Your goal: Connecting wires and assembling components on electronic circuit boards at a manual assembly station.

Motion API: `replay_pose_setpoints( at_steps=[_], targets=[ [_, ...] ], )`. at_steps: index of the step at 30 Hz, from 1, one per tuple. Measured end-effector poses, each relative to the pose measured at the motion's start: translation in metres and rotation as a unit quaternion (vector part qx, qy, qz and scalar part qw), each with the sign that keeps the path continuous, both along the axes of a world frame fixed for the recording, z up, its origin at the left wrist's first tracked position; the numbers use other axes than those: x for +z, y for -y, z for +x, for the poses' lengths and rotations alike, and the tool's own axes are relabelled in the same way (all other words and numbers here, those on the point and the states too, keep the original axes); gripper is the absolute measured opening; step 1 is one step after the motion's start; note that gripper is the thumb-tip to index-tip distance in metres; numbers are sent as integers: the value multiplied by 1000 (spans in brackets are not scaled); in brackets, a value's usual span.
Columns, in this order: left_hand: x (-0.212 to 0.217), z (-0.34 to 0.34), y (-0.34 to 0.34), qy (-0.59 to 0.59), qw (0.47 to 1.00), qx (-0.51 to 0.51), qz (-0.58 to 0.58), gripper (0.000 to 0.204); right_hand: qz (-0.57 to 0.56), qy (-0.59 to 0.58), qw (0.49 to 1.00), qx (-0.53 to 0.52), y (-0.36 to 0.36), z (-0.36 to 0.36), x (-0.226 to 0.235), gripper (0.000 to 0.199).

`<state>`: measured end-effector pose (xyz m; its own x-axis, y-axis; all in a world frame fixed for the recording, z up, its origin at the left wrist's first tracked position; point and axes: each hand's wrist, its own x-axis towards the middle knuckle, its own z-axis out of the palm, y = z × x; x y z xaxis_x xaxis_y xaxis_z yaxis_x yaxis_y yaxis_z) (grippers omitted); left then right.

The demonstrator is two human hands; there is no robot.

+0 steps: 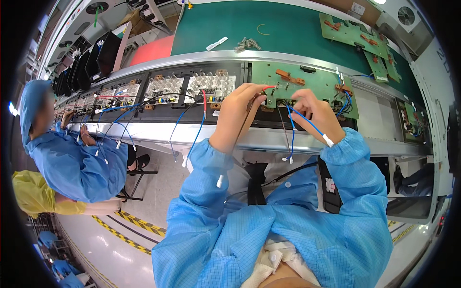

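Observation:
My left hand (236,111) is closed in a pinch at the left part of a green circuit board (317,77). Between its fingers is a brown wire (246,120), hanging past my wrist to a white connector (220,181). A red-sleeved wire end (269,88) shows by those fingertips, over the board. My right hand (314,113), fingers curled, is at the board's near edge. It pinches a blue wire (307,120), which lies across the hand to a white terminal (328,140). More blue and brown wires (292,139) dangle between my hands.
Boards with display modules (211,89) line the rail (182,131) to the left. A co-worker in blue (79,153) sits there. On the green mat (288,29) lie small metal parts (248,44), a white strip (217,43) and stacked green boards (355,36).

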<state>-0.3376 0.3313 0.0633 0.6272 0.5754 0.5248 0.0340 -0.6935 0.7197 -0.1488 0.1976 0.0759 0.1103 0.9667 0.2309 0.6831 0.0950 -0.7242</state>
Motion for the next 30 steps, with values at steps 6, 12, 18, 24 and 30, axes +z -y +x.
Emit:
replay_pose_setpoints(
  at_steps=[6, 12, 18, 24, 30],
  targets=[
    [-6, 4, -10, 14, 1000, 11, 18, 11, 119, 158, 980, -12, 22, -6, -4, 24],
    [-12, 9, -12, 51, 999, 15, 3, 10, 158, 316, 928, 119, 12, -9, -14, 21],
    [-19, 6, -16, 29, 999, 17, -5, 9, 188, 234, 949, 100, 3, -12, -23, 17],
    [-18, 9, -16, 35, 999, 19, 7, 8, 124, -126, 980, -96, 0, -29, -36, 41],
    [-13, 0, -16, 42, 999, 12, 17, 9, 186, 74, 978, -52, -11, -32, -14, 35]
  ],
)
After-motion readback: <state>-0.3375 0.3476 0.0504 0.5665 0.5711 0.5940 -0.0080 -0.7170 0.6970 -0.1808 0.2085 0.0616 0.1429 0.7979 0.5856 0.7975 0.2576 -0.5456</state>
